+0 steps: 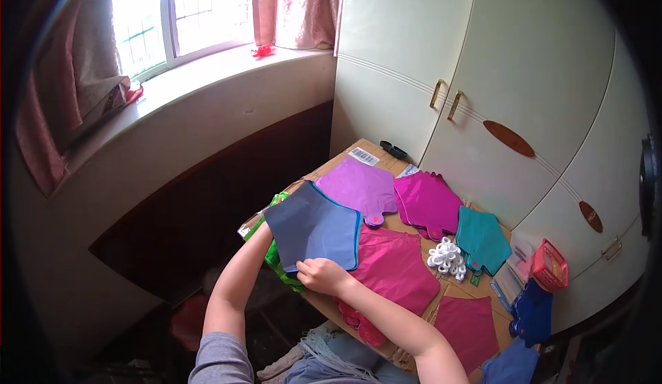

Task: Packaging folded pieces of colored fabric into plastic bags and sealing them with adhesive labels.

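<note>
A grey-blue fabric piece (314, 222) with a pointed outline and a brighter blue edge is held up over the near left of the table. My right hand (321, 276) pinches its lower edge between closed fingers. My left forearm (238, 277) reaches up to the piece's left edge, and the hand behind it is hidden, so its fingers do not show. Beneath and beside the piece lie a large pink fabric piece (396, 267) and a light purple one (355, 187). Bright green material (271, 256) shows at the table's left edge, beside my left wrist.
On the cardboard-topped table (452, 289) lie magenta pieces (429, 201), teal pieces (483, 239), white loops (448, 258), a dark pink piece (469, 329) and dark blue pieces (533, 311). A red basket (549, 267) stands by the white wardrobe (531, 60). A black object (393, 150) sits at the far corner.
</note>
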Action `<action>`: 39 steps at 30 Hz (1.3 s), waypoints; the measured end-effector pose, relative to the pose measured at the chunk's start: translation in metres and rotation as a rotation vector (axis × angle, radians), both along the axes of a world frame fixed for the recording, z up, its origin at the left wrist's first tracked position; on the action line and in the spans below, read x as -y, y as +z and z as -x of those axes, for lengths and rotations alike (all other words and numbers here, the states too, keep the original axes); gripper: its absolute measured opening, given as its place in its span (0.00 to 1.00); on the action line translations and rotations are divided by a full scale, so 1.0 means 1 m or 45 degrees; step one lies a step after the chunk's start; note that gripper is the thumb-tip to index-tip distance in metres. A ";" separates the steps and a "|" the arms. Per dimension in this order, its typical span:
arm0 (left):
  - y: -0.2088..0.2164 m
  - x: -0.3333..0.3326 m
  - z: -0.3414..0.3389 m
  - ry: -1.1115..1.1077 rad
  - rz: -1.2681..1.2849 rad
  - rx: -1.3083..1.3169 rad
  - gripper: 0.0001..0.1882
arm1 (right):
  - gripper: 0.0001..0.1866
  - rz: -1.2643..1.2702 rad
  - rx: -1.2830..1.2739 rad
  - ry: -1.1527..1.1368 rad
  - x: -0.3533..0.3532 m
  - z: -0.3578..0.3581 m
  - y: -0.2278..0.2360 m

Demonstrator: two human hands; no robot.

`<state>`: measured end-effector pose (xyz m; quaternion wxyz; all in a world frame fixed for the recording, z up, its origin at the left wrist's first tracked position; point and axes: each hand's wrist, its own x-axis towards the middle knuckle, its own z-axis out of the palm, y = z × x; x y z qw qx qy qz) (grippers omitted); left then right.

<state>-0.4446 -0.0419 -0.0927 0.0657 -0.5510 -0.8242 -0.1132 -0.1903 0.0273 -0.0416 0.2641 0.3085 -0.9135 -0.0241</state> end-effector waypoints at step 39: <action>0.057 0.133 -0.147 0.463 -0.145 0.025 0.20 | 0.09 1.505 0.886 -0.367 0.001 0.017 -0.009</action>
